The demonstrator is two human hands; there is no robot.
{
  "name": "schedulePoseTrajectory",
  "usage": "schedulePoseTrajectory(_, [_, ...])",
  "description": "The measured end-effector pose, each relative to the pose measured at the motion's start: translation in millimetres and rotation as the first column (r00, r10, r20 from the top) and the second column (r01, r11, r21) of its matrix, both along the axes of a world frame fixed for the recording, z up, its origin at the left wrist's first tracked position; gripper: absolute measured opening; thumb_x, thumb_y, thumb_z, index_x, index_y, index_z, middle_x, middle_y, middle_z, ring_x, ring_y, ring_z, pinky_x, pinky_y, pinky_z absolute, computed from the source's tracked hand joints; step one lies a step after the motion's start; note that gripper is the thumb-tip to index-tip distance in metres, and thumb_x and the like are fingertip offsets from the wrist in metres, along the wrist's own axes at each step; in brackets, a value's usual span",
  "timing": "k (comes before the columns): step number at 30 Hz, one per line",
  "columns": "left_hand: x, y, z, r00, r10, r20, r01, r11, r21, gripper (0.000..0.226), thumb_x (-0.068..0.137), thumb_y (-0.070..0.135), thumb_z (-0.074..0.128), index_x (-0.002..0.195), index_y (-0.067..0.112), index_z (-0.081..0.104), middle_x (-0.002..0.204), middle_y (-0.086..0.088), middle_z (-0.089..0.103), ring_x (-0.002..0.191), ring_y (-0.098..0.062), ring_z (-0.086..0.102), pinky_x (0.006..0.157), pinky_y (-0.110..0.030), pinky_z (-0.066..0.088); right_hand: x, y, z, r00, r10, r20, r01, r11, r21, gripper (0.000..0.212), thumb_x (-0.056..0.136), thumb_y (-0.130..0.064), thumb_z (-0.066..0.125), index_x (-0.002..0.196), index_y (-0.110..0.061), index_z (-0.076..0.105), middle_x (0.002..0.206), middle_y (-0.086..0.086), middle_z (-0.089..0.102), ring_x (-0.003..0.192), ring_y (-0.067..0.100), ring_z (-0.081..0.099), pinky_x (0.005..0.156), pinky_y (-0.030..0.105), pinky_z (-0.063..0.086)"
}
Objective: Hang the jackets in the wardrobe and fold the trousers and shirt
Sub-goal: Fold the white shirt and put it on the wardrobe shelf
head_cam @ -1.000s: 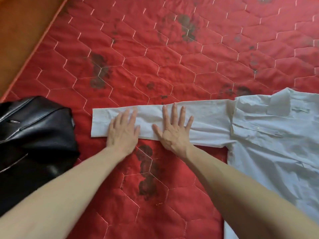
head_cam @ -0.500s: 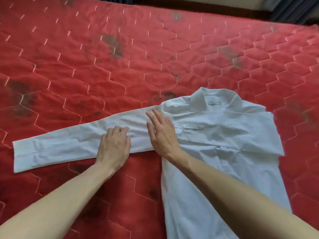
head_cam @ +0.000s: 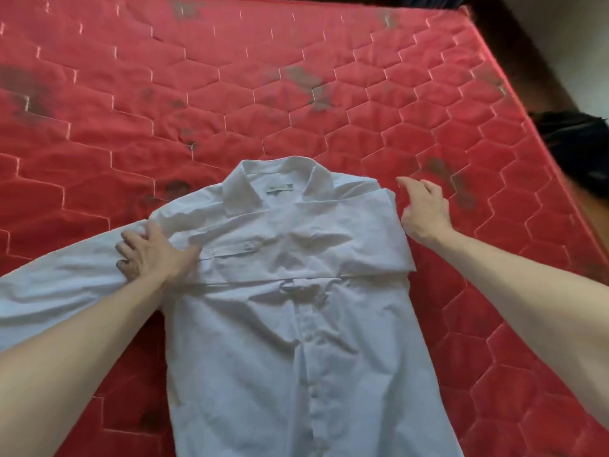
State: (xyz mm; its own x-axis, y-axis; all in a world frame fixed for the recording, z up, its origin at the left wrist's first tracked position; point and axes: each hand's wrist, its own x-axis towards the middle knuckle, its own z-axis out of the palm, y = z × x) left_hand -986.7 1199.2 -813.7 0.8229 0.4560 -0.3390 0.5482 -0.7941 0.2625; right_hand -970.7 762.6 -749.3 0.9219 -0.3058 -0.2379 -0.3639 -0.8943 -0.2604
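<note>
Centrally, a white shirt [head_cam: 280, 324] lies flat on a red quilted mattress [head_cam: 230, 94], collar toward the top of the frame, buttoned front up; its hem runs off the bottom edge, so the lower part cannot be seen. One sleeve [head_cam: 329, 249] is folded across the chest, its end reaching the right side of the garment; the other sleeve [head_cam: 59, 291] stretches toward the left edge, where its cuff is cut off by the frame and partly covered by a forearm. At centre left the left hand [head_cam: 155, 255] rests near the shoulder seam, fingers curled into the cloth; whether it truly pinches the fabric or merely presses it is hard to make out. At centre right the right hand [head_cam: 425, 209] sits just beside the folded shoulder, fingers loosely bent, holding nothing; contact with the shirt cannot be told. Dark stains mottle the mattress; at the right edge a dark object [head_cam: 576, 143] lies blurred beyond the mattress, too indistinct to identify.
</note>
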Motion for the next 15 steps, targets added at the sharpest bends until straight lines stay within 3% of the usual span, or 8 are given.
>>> schedulePoseTrajectory(2, [-1.4,0.6,-4.9,0.997,-0.081,0.004,0.080,0.989,0.121,0.087,0.085,0.064,0.063,0.140,0.000,0.043,0.135,-0.029,0.041,0.127,-0.043,0.038,0.104,-0.057,0.035,24.1,-8.5,-1.3,0.991,0.122,-0.053,-0.122,0.992,0.009,0.051,0.089,-0.041,0.040,0.137,-0.040,0.056,0.148,0.008,0.055,0.145,0.029,0.038,0.117,0.047,0.033])
schedulePoseTrajectory(4, [-3.5,-3.5,-11.6,0.989,-0.136,0.060,0.121,0.971,0.208,0.074,0.088,0.051,0.063,0.132,-0.007,0.052,0.129,-0.029,0.045,0.121,-0.044,0.042,0.100,-0.057,0.038,43.2,-11.5,-8.1,0.941,0.318,-0.114,-0.318,0.948,0.018,0.045,0.090,-0.013,0.052,0.128,-0.034,0.063,0.140,0.007,0.060,0.139,0.030,0.043,0.113,0.045,0.037])
schedulePoseTrajectory(6, [-6.9,-12.2,-18.6,0.990,-0.099,0.102,0.076,0.975,0.207,0.059,0.089,0.039,0.061,0.124,-0.008,0.054,0.126,-0.030,0.046,0.119,-0.046,0.044,0.098,-0.059,0.039,57.5,-8.3,-7.5,0.884,0.418,-0.211,-0.426,0.905,0.008,0.050,0.086,-0.001,0.050,0.127,-0.026,0.064,0.135,0.009,0.061,0.135,0.029,0.043,0.111,0.041,0.033])
schedulePoseTrajectory(11, [-19.1,-26.2,-36.7,0.980,-0.065,0.186,0.014,0.964,0.265,0.042,0.096,0.030,0.053,0.115,-0.007,0.046,0.119,-0.035,0.045,0.109,-0.049,0.046,0.089,-0.061,0.039,76.9,-32.1,-18.7,0.778,0.425,-0.462,-0.585,0.759,-0.286,0.030,0.098,-0.027,0.047,0.126,-0.028,0.056,0.123,0.008,0.067,0.135,0.030,0.043,0.122,0.049,0.014])
schedulePoseTrajectory(15, [-20.5,-28.2,-44.6,0.976,-0.064,0.209,0.002,0.959,0.285,0.041,0.097,0.026,0.050,0.116,-0.009,0.045,0.121,-0.036,0.044,0.108,-0.049,0.045,0.087,-0.061,0.038,90.2,-42.0,-16.3,0.782,0.416,-0.464,-0.600,0.706,-0.378,0.023,0.094,-0.028,0.051,0.113,-0.030,0.065,0.122,0.003,0.069,0.143,0.029,0.038,0.125,0.054,0.007])
